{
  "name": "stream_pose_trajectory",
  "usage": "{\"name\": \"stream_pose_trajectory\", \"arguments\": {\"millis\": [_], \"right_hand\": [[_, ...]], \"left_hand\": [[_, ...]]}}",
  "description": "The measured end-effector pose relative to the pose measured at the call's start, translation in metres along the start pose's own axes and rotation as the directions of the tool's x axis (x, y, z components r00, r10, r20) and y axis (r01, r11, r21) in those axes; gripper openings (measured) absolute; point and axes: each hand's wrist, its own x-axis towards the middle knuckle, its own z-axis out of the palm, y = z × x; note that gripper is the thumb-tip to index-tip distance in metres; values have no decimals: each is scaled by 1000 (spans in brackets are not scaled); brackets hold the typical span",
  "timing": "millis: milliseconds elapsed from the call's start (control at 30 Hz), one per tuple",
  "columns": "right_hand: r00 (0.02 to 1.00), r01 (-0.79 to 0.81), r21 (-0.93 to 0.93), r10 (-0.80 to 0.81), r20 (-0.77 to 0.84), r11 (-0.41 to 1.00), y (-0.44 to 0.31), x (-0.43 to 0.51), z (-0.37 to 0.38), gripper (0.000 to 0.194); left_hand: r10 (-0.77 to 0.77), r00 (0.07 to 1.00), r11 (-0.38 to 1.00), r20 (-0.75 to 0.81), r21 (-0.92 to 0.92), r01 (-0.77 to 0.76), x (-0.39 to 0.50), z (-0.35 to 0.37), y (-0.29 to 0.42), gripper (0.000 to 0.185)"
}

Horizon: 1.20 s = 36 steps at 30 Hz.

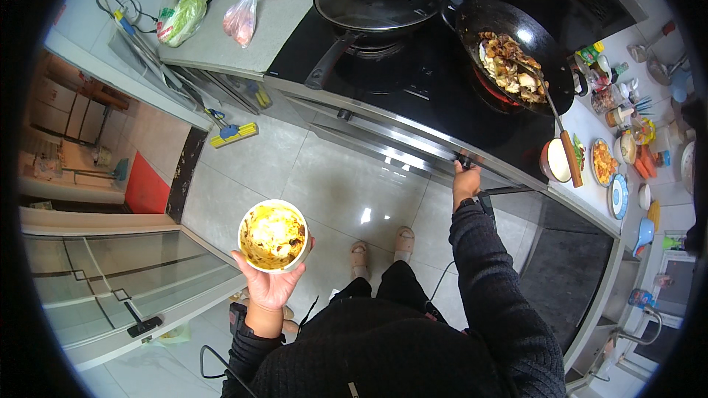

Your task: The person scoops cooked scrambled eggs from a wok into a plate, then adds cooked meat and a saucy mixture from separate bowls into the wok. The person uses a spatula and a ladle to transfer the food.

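Observation:
My left hand (271,284) holds up a white bowl (274,236) whose inside is smeared with yellow-brown residue. On the stove's front, my right hand (466,179) has its fingers around a black control knob (463,161). Above it, a black wok (517,22) with cooked food (514,72) stands on a red-glowing burner (492,91) of the black cooktop (431,74). A wooden-handled spatula (569,157) leans in the wok, its handle reaching over the counter. To the left, a frying pan (332,61) sits under a glass lid (376,3).
Bagged green vegetable (185,14) and a bag of pink food (241,22) lie on the left counter (221,55). Right of the stove are a red bowl (556,160), a plate of yellow food (603,161) and several seasoning jars (608,98). A yellow sponge mop (235,134) rests on the floor.

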Motion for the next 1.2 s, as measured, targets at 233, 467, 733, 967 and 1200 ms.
{"name": "stream_pose_trajectory", "arguments": {"millis": [233, 467, 733, 967, 1200], "right_hand": [[999, -37, -35, 37, -4, 999, 3, 1, 2, 51], [1000, 2, 47, -1, -10, 999, 7, 3, 7, 49], [997, -65, 75, 62, 36, 995, 1, 2, 0, 47], [987, -108, 3, 107, 117, 994, 0, 3, -4, 60], [995, -77, -45, 80, 65, 996, 0, 6, -1, 56]], "left_hand": [[5, 1000, 1000, 6, 2, -5, 4, 4, -7, 102], [-18, 1000, 1000, 9, -4, 18, 10, 3, -14, 103], [10, 1000, 1000, 0, 0, -10, 11, 6, -18, 102], [21, 999, 1000, -29, 1, -21, 9, 4, -23, 102], [68, 997, 997, -35, 30, -67, 5, 1, -27, 100]]}}
